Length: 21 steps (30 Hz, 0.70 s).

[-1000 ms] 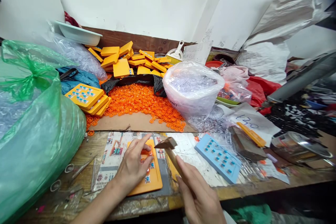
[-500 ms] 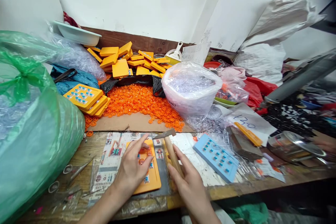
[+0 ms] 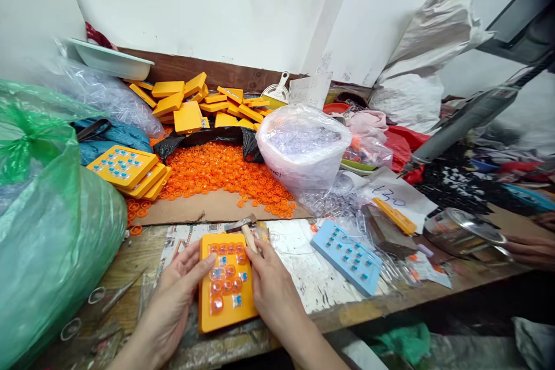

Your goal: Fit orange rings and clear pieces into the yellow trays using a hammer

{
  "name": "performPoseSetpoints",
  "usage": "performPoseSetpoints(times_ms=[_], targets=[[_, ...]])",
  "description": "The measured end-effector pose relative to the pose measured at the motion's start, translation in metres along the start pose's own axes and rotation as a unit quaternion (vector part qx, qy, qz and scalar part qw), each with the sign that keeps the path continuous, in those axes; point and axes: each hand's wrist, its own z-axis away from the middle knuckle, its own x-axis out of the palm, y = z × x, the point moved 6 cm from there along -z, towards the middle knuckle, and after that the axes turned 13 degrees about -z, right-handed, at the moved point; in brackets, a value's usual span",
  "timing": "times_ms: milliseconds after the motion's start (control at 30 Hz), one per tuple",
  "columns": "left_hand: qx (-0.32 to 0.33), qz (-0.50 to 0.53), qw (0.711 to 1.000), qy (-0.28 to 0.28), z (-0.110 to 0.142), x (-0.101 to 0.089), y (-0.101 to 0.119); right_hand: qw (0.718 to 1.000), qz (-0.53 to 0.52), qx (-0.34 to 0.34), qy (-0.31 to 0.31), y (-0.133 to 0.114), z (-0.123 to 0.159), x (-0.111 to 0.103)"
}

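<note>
A yellow plastic plate (image 3: 225,315), its recesses holding orange rings (image 3: 228,286) and small clear-and-blue pieces, is lifted and tilted between my hands at the table's front. My left hand (image 3: 176,289) grips its left edge, thumb on top and fingers partly hidden. My right hand (image 3: 277,289) is closed at the right edge, thumb along the plate. Out from its fingers sticks the wooden handle of a hammer (image 3: 250,238), head up beyond the plate's top. A pile of loose orange rings (image 3: 225,170) lies behind on cardboard.
A green bag (image 3: 60,237) bulges at left, near stacked yellow plates (image 3: 125,165). More yellow plates (image 3: 188,117) lie behind. At centre right are a bag of clear pieces (image 3: 303,144) and a blue plate (image 3: 347,257). Beyond a metal pot (image 3: 462,234), another person's hand (image 3: 529,248) shows.
The yellow plate, flat on the table before, is now raised between both hands. My left hand moved to its left edge; my right moved left with the hammer to its right edge. The view shifted.
</note>
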Motion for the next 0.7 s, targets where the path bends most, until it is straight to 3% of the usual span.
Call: performPoseSetpoints(times_ms=[100, 167, 233, 333, 433, 567, 700], targets=[[-0.044, 0.051, 0.990, -0.124, 0.000, 0.022, -0.010, 0.998, 0.055, -0.005, -0.023, -0.004, -0.003, -0.005], [-0.060, 0.075, 0.985, -0.140, -0.001, 0.024, -0.014, 0.996, 0.088, -0.004, -0.027, 0.001, -0.010, -0.020], [-0.062, 0.089, 0.984, -0.144, -0.004, 0.022, -0.014, 0.992, 0.129, 0.013, -0.003, 0.017, -0.022, -0.051], [-0.058, 0.107, 0.979, -0.161, -0.010, 0.021, -0.005, 0.969, 0.223, 0.073, 0.077, 0.058, -0.042, -0.114], [-0.069, 0.132, 0.968, -0.202, -0.018, 0.028, 0.004, 0.940, 0.308, 0.117, 0.088, 0.106, -0.057, -0.161], [-0.117, 0.162, 0.951, -0.235, -0.028, 0.038, 0.000, 0.931, 0.352, 0.086, 0.043, 0.150, -0.067, -0.177], [-0.122, 0.188, 0.948, -0.228, -0.030, 0.037, -0.004, 0.932, 0.352, 0.013, 0.086, 0.150, -0.065, -0.177]])
